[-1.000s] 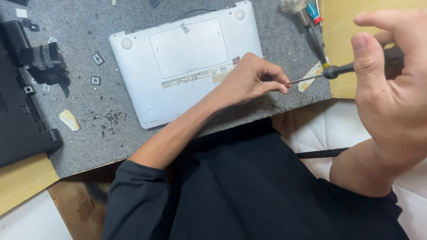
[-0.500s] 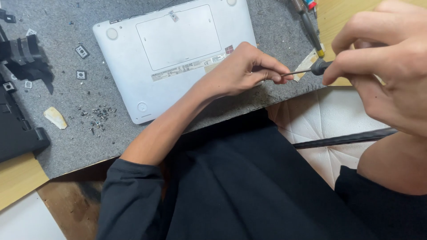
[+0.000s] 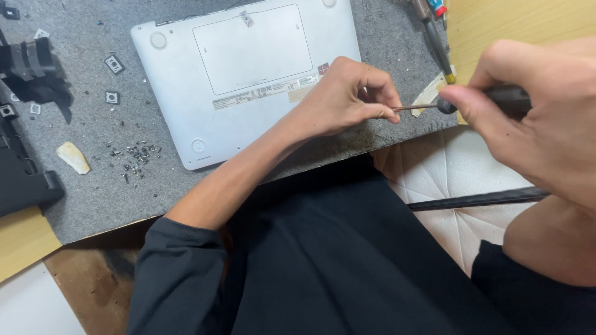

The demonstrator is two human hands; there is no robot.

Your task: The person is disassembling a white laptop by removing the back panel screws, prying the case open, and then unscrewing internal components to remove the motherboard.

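The right hand, large and close to the camera at the right edge, is closed around the dark, rounded handle of a small screwdriver, thumb and fingers wrapped over the grip so that only the front of the handle and the thin metal shaft show. That shaft runs leftward, roughly level, to the left hand, whose fingers are curled in and pinched at the shaft's tip; whether anything small sits between those fingertips cannot be told. The left hand rests at the near right corner of a silver-white laptop turned bottom side up, its heel over the casing's edge, and the forearm runs back and down into a dark long sleeve. The laptop lies on a grey, speckled felt-like mat that covers a pale wooden table. Left of the laptop on the mat lies a small heap of tiny dark screws, a cream-coloured plastic pry pick beyond it, and a few little square black parts farther off. A black plastic part sits at the far left edge. Far right on the mat lie more screwdrivers, just past the held tool.
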